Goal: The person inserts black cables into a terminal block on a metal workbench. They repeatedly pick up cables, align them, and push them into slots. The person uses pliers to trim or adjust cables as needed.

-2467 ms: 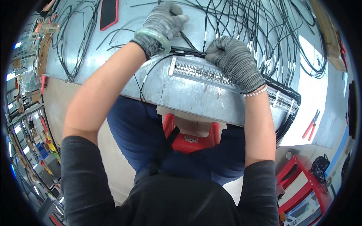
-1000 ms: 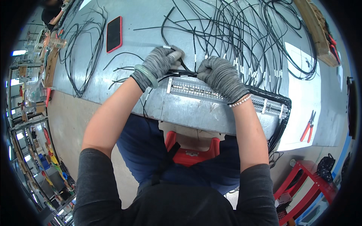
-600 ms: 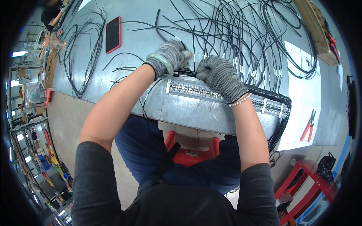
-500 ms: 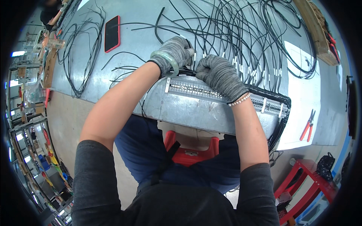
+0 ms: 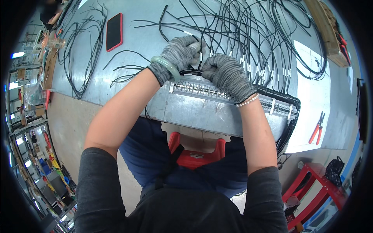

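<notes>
Left hand [image 5: 179, 54] and right hand [image 5: 225, 72], in grey knit gloves, were closed on thin black wires [image 5: 194, 71] just above the ridged terminal strip [image 5: 202, 90].

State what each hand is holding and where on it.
Left hand and right hand both pinch a black wire near its white-sleeved end, above the terminal strip.

Both hands wear grey knitted gloves flecked with darker yarn, the left hand [image 5: 179, 54] and the right hand [image 5: 227, 73] alike. A pale green bangle [image 5: 165, 65] circles the left wrist, and a thin beaded bracelet [image 5: 247, 101] the right. Dark grey sleeves [image 5: 99, 182] are pushed up above the elbows, over blue trousers [image 5: 143, 149].
</notes>
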The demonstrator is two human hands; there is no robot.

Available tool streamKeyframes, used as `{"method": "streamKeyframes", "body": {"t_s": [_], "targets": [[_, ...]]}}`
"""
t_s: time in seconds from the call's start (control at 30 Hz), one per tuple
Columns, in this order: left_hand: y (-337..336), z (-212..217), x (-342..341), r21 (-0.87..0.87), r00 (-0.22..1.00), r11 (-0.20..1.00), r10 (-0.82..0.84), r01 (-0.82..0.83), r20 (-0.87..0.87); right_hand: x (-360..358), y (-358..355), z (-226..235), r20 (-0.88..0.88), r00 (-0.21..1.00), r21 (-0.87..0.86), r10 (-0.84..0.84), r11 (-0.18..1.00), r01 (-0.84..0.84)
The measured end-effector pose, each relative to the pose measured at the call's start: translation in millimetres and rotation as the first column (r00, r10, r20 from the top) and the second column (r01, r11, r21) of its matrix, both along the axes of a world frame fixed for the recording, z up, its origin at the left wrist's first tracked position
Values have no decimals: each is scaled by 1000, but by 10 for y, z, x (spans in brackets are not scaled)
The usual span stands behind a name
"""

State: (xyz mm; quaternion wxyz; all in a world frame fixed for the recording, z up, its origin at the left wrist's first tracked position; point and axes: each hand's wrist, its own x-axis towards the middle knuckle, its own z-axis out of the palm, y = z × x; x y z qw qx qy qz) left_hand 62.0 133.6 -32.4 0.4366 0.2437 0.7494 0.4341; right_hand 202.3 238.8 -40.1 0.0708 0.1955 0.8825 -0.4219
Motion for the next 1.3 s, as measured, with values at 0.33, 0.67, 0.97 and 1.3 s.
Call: {"method": "streamKeyframes", "body": {"t_s": [0.33, 0.67, 0.97, 1.3], "targets": [[-64, 99, -157, 228, 990, 971, 104, -79, -99, 9, 40, -29, 39, 999, -13, 16, 1000, -16], [70, 22, -322, 48, 964, 993, -93, 108, -250, 13, 34, -12, 16, 999, 35, 28, 999, -28], [178, 200, -147, 67, 980, 998, 9, 4, -198, 8, 23, -59, -8, 1000, -4, 18, 1000, -18], [-129, -44, -133, 43, 942, 983, -157, 178, -295, 1, 22, -379, -201, 979, 214, 22, 977, 22]]}}
